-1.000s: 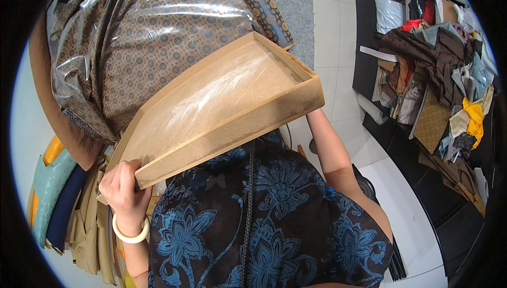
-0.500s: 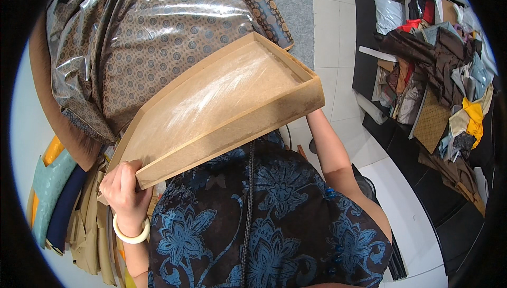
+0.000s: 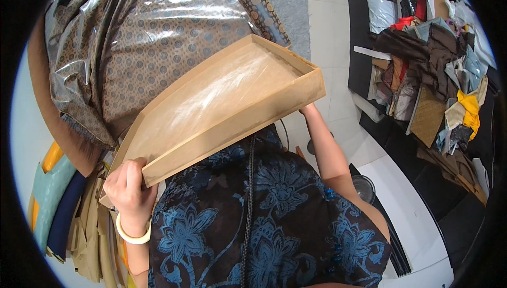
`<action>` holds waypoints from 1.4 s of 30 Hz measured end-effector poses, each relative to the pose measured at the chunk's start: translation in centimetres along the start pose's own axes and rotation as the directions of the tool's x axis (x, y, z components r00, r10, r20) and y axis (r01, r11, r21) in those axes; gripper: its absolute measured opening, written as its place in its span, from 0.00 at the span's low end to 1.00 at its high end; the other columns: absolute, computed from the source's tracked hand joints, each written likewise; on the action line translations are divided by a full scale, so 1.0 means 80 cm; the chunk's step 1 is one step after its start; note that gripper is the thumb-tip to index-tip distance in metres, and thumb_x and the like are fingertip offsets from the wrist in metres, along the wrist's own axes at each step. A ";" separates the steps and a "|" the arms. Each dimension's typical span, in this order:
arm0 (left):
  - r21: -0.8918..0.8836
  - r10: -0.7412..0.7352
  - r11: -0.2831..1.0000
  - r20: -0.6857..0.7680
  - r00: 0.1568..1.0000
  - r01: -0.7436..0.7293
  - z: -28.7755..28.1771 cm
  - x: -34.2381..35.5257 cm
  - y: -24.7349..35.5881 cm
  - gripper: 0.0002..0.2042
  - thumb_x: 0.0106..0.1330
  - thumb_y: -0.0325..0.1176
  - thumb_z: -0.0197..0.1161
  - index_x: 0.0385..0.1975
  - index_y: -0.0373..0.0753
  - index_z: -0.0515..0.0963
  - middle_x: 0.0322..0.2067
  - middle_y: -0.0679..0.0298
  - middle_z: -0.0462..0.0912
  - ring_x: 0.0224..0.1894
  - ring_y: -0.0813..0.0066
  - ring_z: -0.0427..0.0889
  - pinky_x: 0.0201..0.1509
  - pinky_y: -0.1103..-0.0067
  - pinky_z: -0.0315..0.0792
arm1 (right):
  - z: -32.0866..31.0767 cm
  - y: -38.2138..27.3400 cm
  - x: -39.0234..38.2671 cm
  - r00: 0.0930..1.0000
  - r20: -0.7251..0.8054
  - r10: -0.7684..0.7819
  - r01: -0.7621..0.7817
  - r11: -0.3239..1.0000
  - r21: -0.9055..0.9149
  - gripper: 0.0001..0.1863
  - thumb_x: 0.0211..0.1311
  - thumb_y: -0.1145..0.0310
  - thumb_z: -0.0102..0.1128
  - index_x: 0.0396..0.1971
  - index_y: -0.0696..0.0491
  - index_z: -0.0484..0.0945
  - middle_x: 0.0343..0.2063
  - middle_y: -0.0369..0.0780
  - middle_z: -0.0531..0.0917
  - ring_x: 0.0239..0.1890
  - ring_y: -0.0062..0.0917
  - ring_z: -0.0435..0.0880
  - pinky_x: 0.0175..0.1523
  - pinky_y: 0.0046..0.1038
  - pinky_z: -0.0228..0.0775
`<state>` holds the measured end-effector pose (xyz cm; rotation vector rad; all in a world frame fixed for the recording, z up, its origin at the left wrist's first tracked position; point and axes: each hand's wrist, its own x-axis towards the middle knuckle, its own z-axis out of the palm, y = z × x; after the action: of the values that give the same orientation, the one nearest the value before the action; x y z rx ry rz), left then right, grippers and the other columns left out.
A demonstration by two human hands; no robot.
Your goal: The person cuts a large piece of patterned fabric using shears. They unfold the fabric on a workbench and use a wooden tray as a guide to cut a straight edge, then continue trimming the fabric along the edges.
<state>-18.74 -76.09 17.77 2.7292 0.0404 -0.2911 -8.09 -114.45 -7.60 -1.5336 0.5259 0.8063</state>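
So we've got a shallow, light-brown box tray with low straight walls, looks like wood or fibreboard [image 3: 237, 133], up in front of our chest, open side facing up towards us and sitting at a slant, left end lower in view. Our left hand [image 3: 129, 186] has its fingers curled tight over the near left corner, pinching the rim, with a smooth cream-coloured ring bangle [image 3: 135, 236] on that wrist. Our right hand [image 3: 307, 109] goes in behind the near wall at the other end; most of it's hidden, so we honestly can't tell how the fingers are set.

We're wearing a black top with big blue flowers [image 3: 282, 193], right below the tray. Past the far edge there's shiny brown fabric with small round motifs [image 3: 158, 66], all creased. Rolled teal fabric [image 3: 54, 193] stands off to our left, and over right, a messy heap of mixed fabric scraps [image 3: 417, 50] sits on a black surface [image 3: 401, 148].
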 end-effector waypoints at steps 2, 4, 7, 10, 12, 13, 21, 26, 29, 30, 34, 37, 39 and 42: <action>-0.002 0.017 1.000 -0.001 1.000 -0.017 0.003 0.001 -0.006 0.16 0.40 0.25 0.71 0.31 0.37 0.74 0.22 0.58 0.74 0.23 0.58 0.77 0.27 0.70 0.68 | -0.015 -0.001 -0.025 0.984 -0.045 -0.170 0.159 0.970 -0.183 0.19 0.63 0.81 0.64 0.54 0.66 0.78 0.48 0.40 0.84 0.48 0.17 0.82 0.54 0.20 0.75; -0.010 -0.001 1.000 0.031 1.000 0.001 0.002 -0.001 -0.008 0.18 0.38 0.24 0.71 0.32 0.36 0.75 0.24 0.56 0.76 0.26 0.54 0.78 0.29 0.69 0.69 | -0.031 0.000 -0.049 0.886 -0.008 -0.463 0.449 0.863 -0.233 0.20 0.61 0.81 0.66 0.53 0.66 0.78 0.44 0.40 0.84 0.47 0.17 0.82 0.53 0.20 0.76; -0.010 -0.008 1.000 0.037 0.999 0.009 0.003 -0.004 -0.008 0.19 0.37 0.24 0.71 0.33 0.36 0.75 0.25 0.55 0.76 0.27 0.53 0.78 0.30 0.68 0.70 | -0.047 -0.010 -0.033 0.774 -0.139 -0.617 0.537 0.757 -0.371 0.19 0.56 0.79 0.70 0.48 0.65 0.81 0.35 0.38 0.84 0.37 0.16 0.81 0.44 0.21 0.76; -0.009 -0.017 1.000 0.021 1.000 0.017 0.003 -0.003 -0.008 0.19 0.38 0.24 0.71 0.33 0.37 0.75 0.24 0.55 0.75 0.26 0.53 0.77 0.29 0.68 0.69 | -0.042 -0.048 0.047 0.647 -0.170 -0.743 0.487 0.575 -0.657 0.19 0.53 0.72 0.72 0.46 0.59 0.82 0.27 0.37 0.81 0.29 0.19 0.80 0.37 0.24 0.74; -0.014 -0.015 1.000 -0.006 1.000 0.015 0.005 0.003 -0.006 0.19 0.37 0.24 0.71 0.33 0.37 0.74 0.24 0.55 0.75 0.26 0.53 0.77 0.29 0.68 0.69 | -0.022 -0.090 0.110 0.581 -0.160 -0.798 0.411 0.458 -0.789 0.19 0.52 0.66 0.72 0.46 0.55 0.83 0.23 0.37 0.79 0.24 0.25 0.79 0.33 0.26 0.73; 0.012 -0.023 1.000 -0.008 1.000 0.024 0.002 0.002 0.001 0.17 0.40 0.26 0.71 0.33 0.37 0.75 0.23 0.57 0.75 0.24 0.56 0.77 0.28 0.69 0.69 | -0.013 -0.105 0.148 0.596 -0.112 -0.796 0.434 0.436 -0.789 0.20 0.53 0.64 0.72 0.46 0.55 0.82 0.26 0.39 0.80 0.26 0.27 0.80 0.35 0.28 0.74; 0.036 -0.076 0.996 -0.046 0.996 0.078 0.003 0.000 0.003 0.21 0.42 0.29 0.70 0.40 0.34 0.77 0.23 0.60 0.76 0.24 0.60 0.79 0.28 0.71 0.69 | 0.053 -0.190 0.204 0.422 0.339 -0.841 0.570 -0.045 -0.820 0.11 0.58 0.65 0.68 0.38 0.55 0.86 0.37 0.43 0.85 0.31 0.29 0.86 0.39 0.30 0.79; 0.016 -0.075 0.997 -0.020 0.997 0.075 0.003 0.003 -0.008 0.20 0.40 0.29 0.66 0.37 0.34 0.76 0.23 0.58 0.75 0.25 0.57 0.78 0.29 0.69 0.68 | 0.125 -0.194 0.187 0.762 0.642 -0.084 0.642 0.231 -0.731 0.18 0.55 0.71 0.66 0.45 0.62 0.78 0.41 0.51 0.86 0.45 0.39 0.86 0.50 0.36 0.78; 0.022 -0.102 0.995 -0.004 0.995 0.102 0.001 0.002 -0.003 0.19 0.39 0.30 0.67 0.35 0.34 0.76 0.23 0.57 0.74 0.25 0.56 0.77 0.29 0.69 0.68 | 0.149 -0.181 0.196 0.856 0.517 -0.006 0.510 -0.155 -0.846 0.26 0.57 0.69 0.68 0.53 0.63 0.71 0.44 0.52 0.84 0.49 0.42 0.84 0.54 0.35 0.75; 0.031 -0.102 0.994 -0.006 0.995 0.102 0.000 0.003 0.000 0.19 0.39 0.30 0.67 0.35 0.34 0.75 0.23 0.57 0.74 0.25 0.56 0.76 0.29 0.69 0.68 | 0.153 -0.183 0.197 0.873 0.487 0.008 0.483 -0.146 -0.863 0.28 0.56 0.68 0.69 0.54 0.63 0.69 0.44 0.53 0.83 0.50 0.43 0.84 0.54 0.35 0.75; 0.049 -0.124 0.991 -0.013 0.992 0.124 0.003 -0.002 0.002 0.18 0.40 0.32 0.68 0.33 0.35 0.75 0.23 0.57 0.73 0.25 0.55 0.76 0.29 0.68 0.67 | 0.155 -0.176 0.210 0.919 0.365 0.150 0.311 0.293 -0.904 0.33 0.50 0.68 0.70 0.53 0.71 0.67 0.50 0.60 0.79 0.54 0.48 0.81 0.58 0.40 0.75; 0.062 -0.098 0.993 -0.028 0.995 0.100 0.000 0.007 0.005 0.18 0.40 0.33 0.69 0.32 0.35 0.75 0.22 0.57 0.73 0.24 0.56 0.75 0.28 0.68 0.67 | 0.138 -0.140 0.228 0.969 0.224 0.104 0.143 0.505 -0.851 0.35 0.47 0.66 0.73 0.54 0.66 0.70 0.49 0.55 0.81 0.53 0.44 0.82 0.59 0.34 0.74; 0.062 -0.099 0.993 -0.030 0.995 0.101 -0.001 0.004 0.009 0.17 0.40 0.33 0.69 0.32 0.35 0.75 0.22 0.57 0.73 0.23 0.56 0.75 0.28 0.69 0.67 | 0.132 -0.134 0.233 0.971 0.167 0.171 0.023 0.628 -0.778 0.29 0.49 0.67 0.72 0.50 0.63 0.73 0.41 0.50 0.82 0.45 0.37 0.81 0.51 0.30 0.72; 0.047 -0.095 0.994 -0.054 0.994 0.097 0.002 0.003 0.008 0.17 0.40 0.31 0.69 0.31 0.35 0.75 0.21 0.58 0.72 0.23 0.57 0.75 0.27 0.69 0.66 | 0.131 -0.149 0.227 0.930 0.144 0.339 -0.139 0.685 -0.715 0.12 0.58 0.70 0.69 0.39 0.58 0.79 0.23 0.37 0.80 0.22 0.19 0.76 0.27 0.22 0.68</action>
<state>-18.51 -76.71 17.84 2.7887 0.1815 -0.2512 10.55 -100.24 -13.19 -2.0197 0.2164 1.5264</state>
